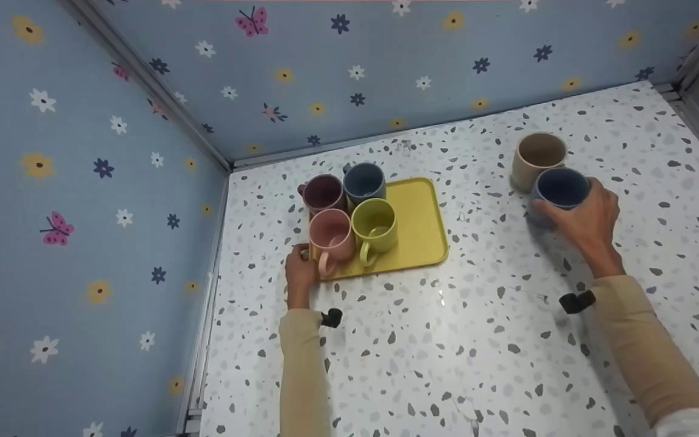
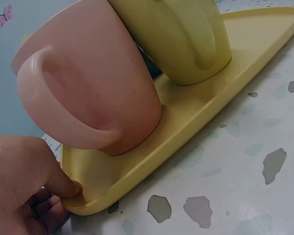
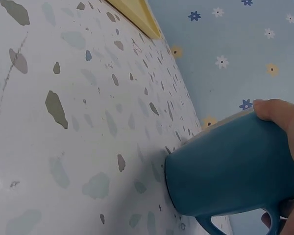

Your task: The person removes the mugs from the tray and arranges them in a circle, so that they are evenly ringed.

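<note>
My right hand [image 1: 589, 218] grips a blue mug [image 3: 230, 161] by its upper rim, thumb on the near side. Its handle shows below the fingers in the right wrist view. Right behind it stands a beige mug [image 1: 531, 167]. On the left, my left hand [image 1: 301, 270] pinches the near left corner of a yellow tray [image 1: 419, 224], thumb on top of the rim and fingers beneath. Four-sided and low-rimmed, the tray carries a pink mug [image 2: 98, 78], a yellow-green mug [image 2: 186, 44], a maroon mug [image 1: 323, 193] and a blue-grey mug [image 1: 364, 182], grouped at its left.
The speckled white table [image 1: 398, 352] meets a flowered blue wall panel [image 1: 349, 67] at the back and another side panel [image 1: 94, 230] at the left. A metal frame [image 1: 149, 85] joins the two panels. The tray's right part is bare.
</note>
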Demonstrator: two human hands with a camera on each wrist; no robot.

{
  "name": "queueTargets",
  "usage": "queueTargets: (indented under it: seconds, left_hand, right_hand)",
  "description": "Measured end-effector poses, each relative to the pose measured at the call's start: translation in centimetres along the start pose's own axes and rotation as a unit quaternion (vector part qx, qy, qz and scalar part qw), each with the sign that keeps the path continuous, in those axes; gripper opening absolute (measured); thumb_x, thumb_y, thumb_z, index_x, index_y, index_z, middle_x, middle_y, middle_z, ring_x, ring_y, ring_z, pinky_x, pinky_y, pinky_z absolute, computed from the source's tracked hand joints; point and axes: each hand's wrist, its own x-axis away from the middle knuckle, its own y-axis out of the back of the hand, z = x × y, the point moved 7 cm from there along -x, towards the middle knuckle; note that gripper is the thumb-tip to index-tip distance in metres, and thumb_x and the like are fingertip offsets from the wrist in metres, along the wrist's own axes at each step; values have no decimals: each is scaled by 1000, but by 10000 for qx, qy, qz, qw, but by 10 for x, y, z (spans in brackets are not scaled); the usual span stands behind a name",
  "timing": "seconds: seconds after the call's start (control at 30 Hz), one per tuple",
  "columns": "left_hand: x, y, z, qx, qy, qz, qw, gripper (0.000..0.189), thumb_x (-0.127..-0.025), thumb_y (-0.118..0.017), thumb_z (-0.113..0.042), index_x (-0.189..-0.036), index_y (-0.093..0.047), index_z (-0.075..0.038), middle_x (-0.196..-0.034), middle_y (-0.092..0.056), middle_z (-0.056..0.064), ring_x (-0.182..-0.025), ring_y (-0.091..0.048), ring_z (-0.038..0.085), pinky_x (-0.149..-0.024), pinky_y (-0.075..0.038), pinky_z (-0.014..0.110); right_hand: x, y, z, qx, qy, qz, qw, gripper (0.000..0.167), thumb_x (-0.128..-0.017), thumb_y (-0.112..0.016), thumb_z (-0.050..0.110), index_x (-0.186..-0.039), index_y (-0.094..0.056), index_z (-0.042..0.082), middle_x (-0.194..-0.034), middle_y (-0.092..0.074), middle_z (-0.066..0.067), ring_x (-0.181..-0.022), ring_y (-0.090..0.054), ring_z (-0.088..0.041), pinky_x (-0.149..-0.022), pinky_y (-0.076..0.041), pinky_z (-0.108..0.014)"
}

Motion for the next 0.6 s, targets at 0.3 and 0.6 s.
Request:
queueTargets:
  seconds: [0.3,0.6]
  left_hand:
    - [1,-1,1,-31,39,29,10000,36,-88,-53,-8,-123,-57,-2,-114,-63,20,-101,-59,31,-89,-46,41]
    - [2,-1,-1,-56,86,50,9999,37,-87,-51,-6,-124,-57,-3,-109,-63,20,-98,-59,30,-86,-46,40]
  right_hand:
    - [-6,4,-8,142,-238,141,9995,112,-66,-77,61,-145,-28,-1,-141,-41,-25,-135,-27,-40,-111,-18,-53]
    - [-9,4,-16,182,-332,91,9992,112,-69,-73,62,-149,-21,2,-146,-35,-24,-137,-24,-38,-111,-17,-54]
